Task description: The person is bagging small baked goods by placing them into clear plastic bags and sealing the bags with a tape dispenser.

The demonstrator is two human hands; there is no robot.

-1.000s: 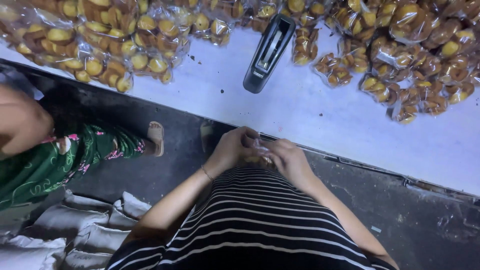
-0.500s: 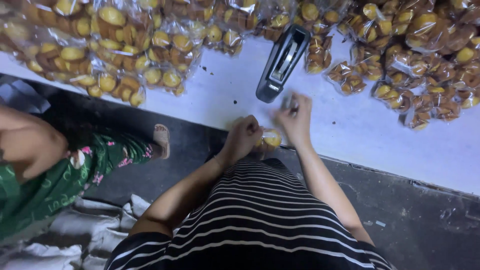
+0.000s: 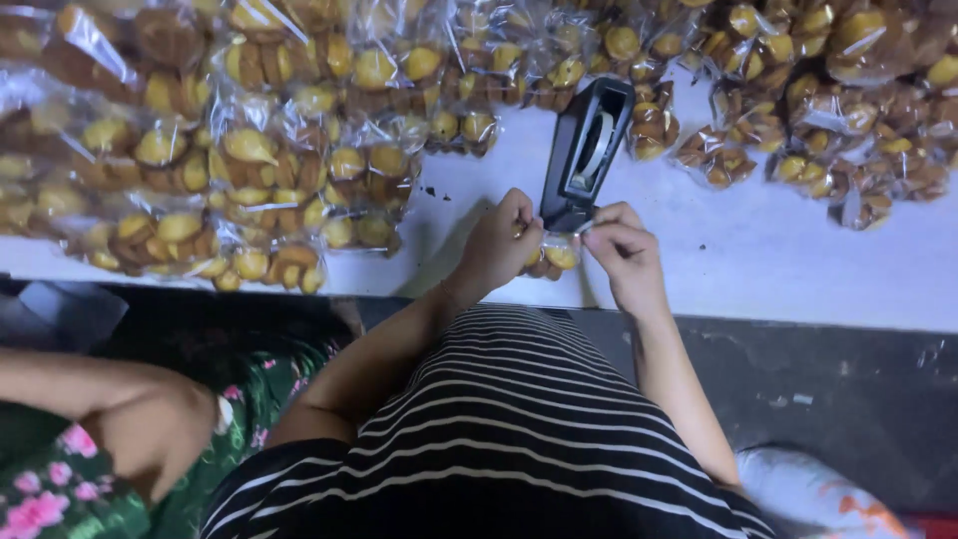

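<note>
Centrally, left hand (image 3: 496, 245) and right hand (image 3: 624, 250) pinch a small cookie bag (image 3: 555, 256); the black tape dispenser (image 3: 587, 155) points toward 1 o'clock.

On the counter (image 3: 798, 260), the tape dispenser (image 3: 587, 155) stands at the middle with bagged pastries (image 3: 259, 180) heaped to its left and more bags (image 3: 828, 100) to its right, while just before it both hands hold a small bag (image 3: 552, 255) between them.
</note>
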